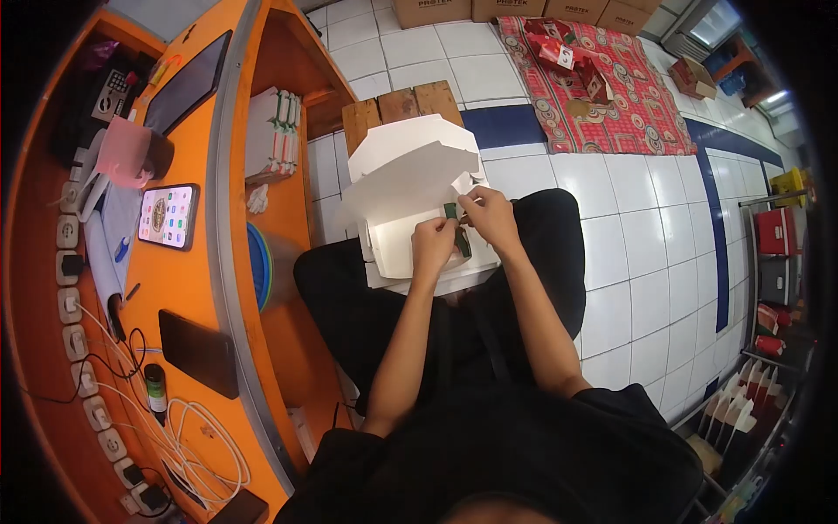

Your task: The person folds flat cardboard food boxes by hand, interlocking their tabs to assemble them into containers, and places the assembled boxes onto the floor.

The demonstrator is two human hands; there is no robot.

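Observation:
A white cardboard box (393, 244) lies with its lid (410, 179) raised, on what looks like a stack of flat white card over my lap and a wooden stool (397, 106). My left hand (432, 246) is closed at the box's right side, its fingertips pinching the edge by a dark green printed part (463, 243). Just beyond it, my right hand (489, 217) pinches the same side near a small white corner flap (464, 185). Both sets of fingertips almost meet, and they partly hide the folded edge.
To the left runs an orange counter (196, 288) with a lit phone (168, 216), a dark tablet (196, 354), cables and power sockets. Folded cartons (275, 135) fill its shelf. Red boxes (559, 52) lie on a patterned red mat (611, 113). A rack (751, 384) stands at right.

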